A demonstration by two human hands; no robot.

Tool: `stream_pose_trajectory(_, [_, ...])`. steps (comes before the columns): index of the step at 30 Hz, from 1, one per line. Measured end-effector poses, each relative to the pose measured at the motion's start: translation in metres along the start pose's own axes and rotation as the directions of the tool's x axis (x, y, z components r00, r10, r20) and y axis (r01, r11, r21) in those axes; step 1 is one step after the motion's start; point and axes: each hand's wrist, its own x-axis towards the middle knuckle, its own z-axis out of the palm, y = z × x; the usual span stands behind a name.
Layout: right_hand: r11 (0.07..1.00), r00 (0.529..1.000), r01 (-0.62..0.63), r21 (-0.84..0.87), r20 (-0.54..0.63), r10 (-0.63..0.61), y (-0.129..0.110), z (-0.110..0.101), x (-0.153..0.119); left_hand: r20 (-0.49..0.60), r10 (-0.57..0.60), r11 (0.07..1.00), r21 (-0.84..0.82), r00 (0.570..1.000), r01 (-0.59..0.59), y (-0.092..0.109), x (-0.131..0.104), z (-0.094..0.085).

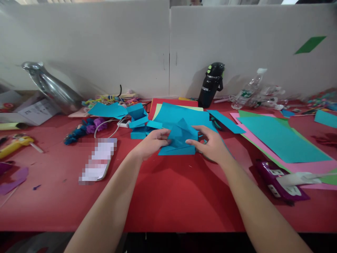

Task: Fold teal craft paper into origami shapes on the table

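Between my two hands is a folded piece of blue paper (183,138), with a pointed peak at its top and a flat flap along its lower edge. My left hand (155,142) grips its left side between thumb and fingers. On the opposite side, my right hand (210,142) pinches it with the thumb in front, the fingertips partly hidden behind the paper. Just behind lies a stack of blue sheets (171,112) over yellow and red ones. Folded blue paper pieces (138,121) are piled to the left of that stack.
A phone (100,160) lies left on the red table (163,207). At right are coloured sheets (284,137) and a purple power strip (281,182). A black bottle (212,84), a plastic bottle (249,89) and a metal jug (54,88) stand before the white partition (105,45).
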Motion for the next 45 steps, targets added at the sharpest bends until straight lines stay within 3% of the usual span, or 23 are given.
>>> stream_pose_trajectory(3, [0.999,0.998,-0.029,-0.022,-0.059,0.028,-0.005,0.003,0.000,0.111,0.023,0.998,-0.054,0.994,-0.017,0.004,-0.002,0.006])
stream_pose_trajectory(6, [1.000,0.995,0.000,0.003,-0.101,0.000,-0.009,0.006,0.000,0.154,0.007,0.995,-0.095,0.988,0.008,0.006,-0.004,0.011])
stream_pose_trajectory(10, [0.999,0.970,0.034,-0.017,-0.242,-0.037,-0.013,0.010,-0.001,0.147,-0.012,0.998,-0.060,0.989,0.021,0.001,-0.003,0.016])
stream_pose_trajectory(14, [1.000,0.953,-0.021,-0.009,-0.304,0.017,-0.014,0.014,-0.002,0.103,-0.002,1.000,0.013,0.995,0.001,-0.006,0.001,0.019])
stream_pose_trajectory(22, [0.985,0.971,-0.164,0.046,-0.167,0.169,-0.005,0.016,0.002,0.108,0.015,0.996,0.090,0.994,-0.025,-0.008,0.001,0.025])
stream_pose_trajectory(26, [0.980,0.961,-0.198,0.029,-0.191,0.200,-0.003,0.018,0.002,0.088,0.034,0.993,0.112,0.996,-0.044,-0.003,-0.002,0.032])
stream_pose_trajectory(32, [0.981,0.952,-0.191,0.034,-0.238,0.193,-0.003,0.019,0.003,0.173,0.206,0.958,0.164,0.963,-0.235,0.002,-0.006,0.042])
stream_pose_trajectory(35, [0.980,0.951,-0.198,0.035,-0.237,0.200,-0.003,0.019,0.003,0.127,0.212,0.933,0.268,0.969,-0.239,-0.002,-0.004,0.043])
stream_pose_trajectory(45, [0.971,0.940,-0.236,0.038,-0.245,0.238,-0.004,0.020,0.003,0.147,0.262,0.933,0.215,0.954,-0.289,-0.002,-0.003,0.046])
